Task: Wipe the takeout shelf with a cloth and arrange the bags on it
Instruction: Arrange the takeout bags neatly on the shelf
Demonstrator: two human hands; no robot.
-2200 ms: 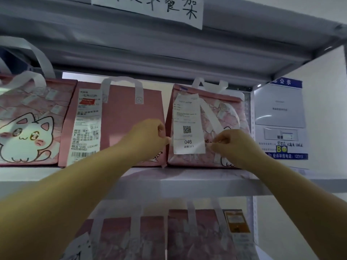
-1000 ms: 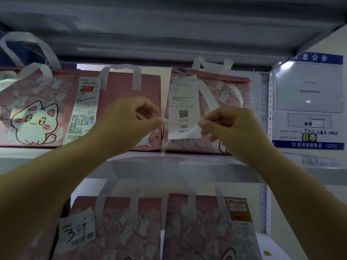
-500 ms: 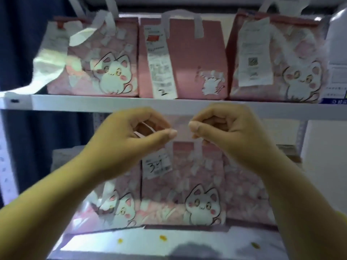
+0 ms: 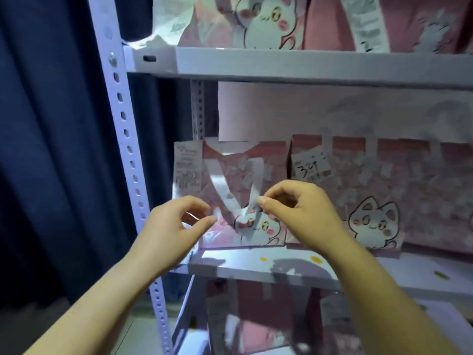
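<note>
One shelf [image 4: 256, 272] lower now; right hand [image 4: 304, 213] on bag handle [image 4: 220, 186]

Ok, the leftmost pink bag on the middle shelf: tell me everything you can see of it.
The pink bag stands upright at the left end of the middle shelf, beside a second bag. Patterned front with a cartoon cat low down; a receipt is stuck at its upper left. Its white ribbon handle droops over the front, pinched by the right hand. The left hand hovers close; contact unclear.
</note>
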